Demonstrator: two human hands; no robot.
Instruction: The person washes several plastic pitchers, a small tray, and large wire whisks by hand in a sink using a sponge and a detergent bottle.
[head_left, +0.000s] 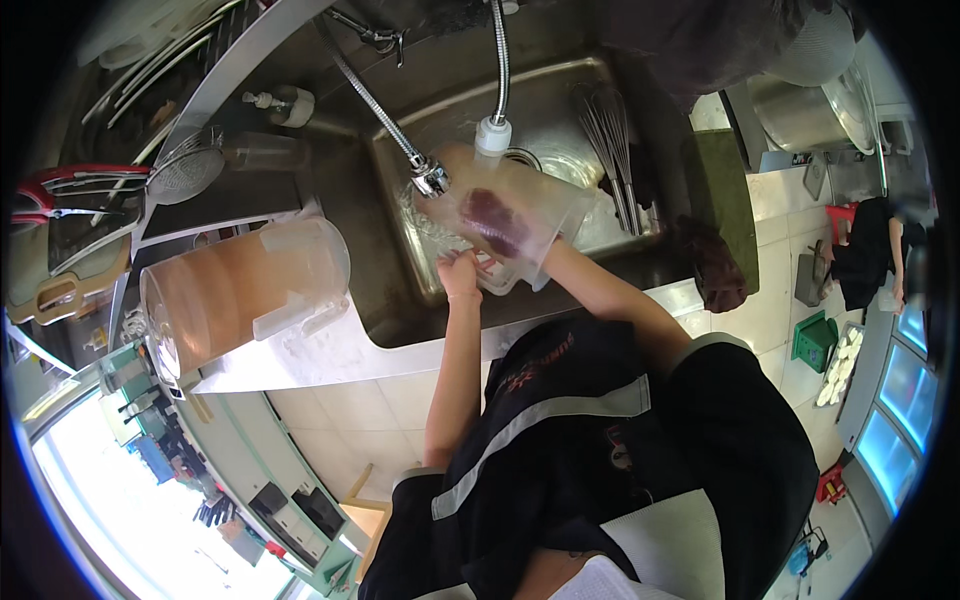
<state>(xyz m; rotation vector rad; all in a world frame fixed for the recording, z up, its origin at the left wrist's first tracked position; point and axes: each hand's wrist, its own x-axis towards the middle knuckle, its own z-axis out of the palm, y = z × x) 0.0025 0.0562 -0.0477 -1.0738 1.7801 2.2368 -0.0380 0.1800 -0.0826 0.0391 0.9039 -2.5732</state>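
Observation:
A large translucent plastic pitcher (457, 169) lies tilted in the stainless steel sink (397, 247), its mouth towards me. My left hand (459, 274) is closed at its handle (499, 283), which has red marks near it. Through the mouth reaches my right hand (550, 253), seen only dimly behind the cloudy wall. A dark red-purple cloth (491, 219) shows through the plastic where that hand is, pressed against the inside; the fingers are hidden. Right above the pitcher hang a white-tipped hose tap (493, 137) and a chrome hose tap (430, 177).
Whisks (611, 157) lie at the sink's right. A larger clear pitcher (247, 292) lies on the left counter, near a strainer (186, 169) and red-handled scissors (75, 184). A dark cloth (716, 270) hangs at the right edge. Another person (862, 255) stands far right.

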